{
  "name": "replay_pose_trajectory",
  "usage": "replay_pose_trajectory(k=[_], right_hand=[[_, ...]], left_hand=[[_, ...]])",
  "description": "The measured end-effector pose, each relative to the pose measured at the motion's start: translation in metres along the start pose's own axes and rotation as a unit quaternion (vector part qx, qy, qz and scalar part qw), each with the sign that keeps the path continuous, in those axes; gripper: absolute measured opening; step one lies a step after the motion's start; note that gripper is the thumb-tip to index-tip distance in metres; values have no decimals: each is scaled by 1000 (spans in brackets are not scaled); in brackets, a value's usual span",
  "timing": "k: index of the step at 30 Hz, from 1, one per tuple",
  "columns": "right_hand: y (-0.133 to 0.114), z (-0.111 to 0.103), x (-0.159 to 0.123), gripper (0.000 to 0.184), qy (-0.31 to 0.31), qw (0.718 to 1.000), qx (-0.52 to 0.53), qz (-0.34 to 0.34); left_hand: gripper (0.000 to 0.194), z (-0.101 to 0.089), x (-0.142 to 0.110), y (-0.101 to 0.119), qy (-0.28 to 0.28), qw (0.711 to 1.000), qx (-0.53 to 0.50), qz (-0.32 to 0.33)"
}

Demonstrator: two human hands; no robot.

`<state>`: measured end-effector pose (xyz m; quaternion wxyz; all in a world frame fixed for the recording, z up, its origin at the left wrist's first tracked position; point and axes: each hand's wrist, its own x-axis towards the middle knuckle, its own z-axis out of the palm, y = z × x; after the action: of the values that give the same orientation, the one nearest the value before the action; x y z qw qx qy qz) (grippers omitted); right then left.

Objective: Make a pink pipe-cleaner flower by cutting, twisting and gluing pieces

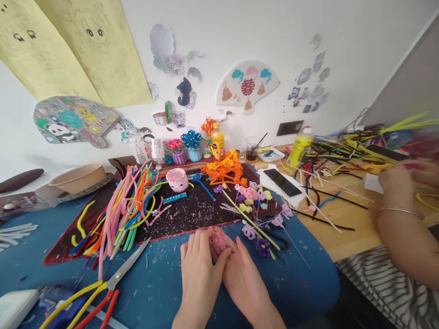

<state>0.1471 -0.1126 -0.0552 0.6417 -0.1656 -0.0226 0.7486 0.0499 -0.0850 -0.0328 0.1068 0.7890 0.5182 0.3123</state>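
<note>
Near the front of the blue table, my left hand (200,262) is closed with its thumb and fingers about a fuzzy pink pipe-cleaner flower (219,239). My right hand (242,274) comes in from the other side, palm partly up, and grips the same flower, whose lower part the fingers hide. Just right of my hands lie purple, pink and yellow pipe-cleaner flowers (250,194) on thin stems. A dark purple flower (263,247) is nearest my right hand. Open scissors (118,275) with yellow and red handles rest to the left.
A bundle of colourful pipe cleaners (118,205) covers the left of a dark mat (161,228). Behind stand a pink pot (177,180), orange pipe cleaners (226,172), a juice bottle (217,141) and a phone (281,182). At right, a co-worker's arm (399,228) reaches over the wooden table.
</note>
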Motion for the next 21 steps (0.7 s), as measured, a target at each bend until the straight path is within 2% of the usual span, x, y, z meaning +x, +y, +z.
replay_pose_trajectory(k=[4, 9, 15, 21], right_hand=[[-1, -1, 0, 40, 32, 999, -10, -5], [0, -5, 1, 37, 14, 1000, -3, -5], [2, -7, 1, 33, 1, 1000, -3, -16], [3, -6, 1, 35, -13, 999, -35, -22]], left_hand=[[19, -3, 0, -3, 16, 1000, -11, -3], [14, -9, 3, -8, 16, 1000, -6, -1], [7, -10, 4, -8, 37, 999, 6, 40], [16, -7, 3, -8, 50, 998, -28, 35]])
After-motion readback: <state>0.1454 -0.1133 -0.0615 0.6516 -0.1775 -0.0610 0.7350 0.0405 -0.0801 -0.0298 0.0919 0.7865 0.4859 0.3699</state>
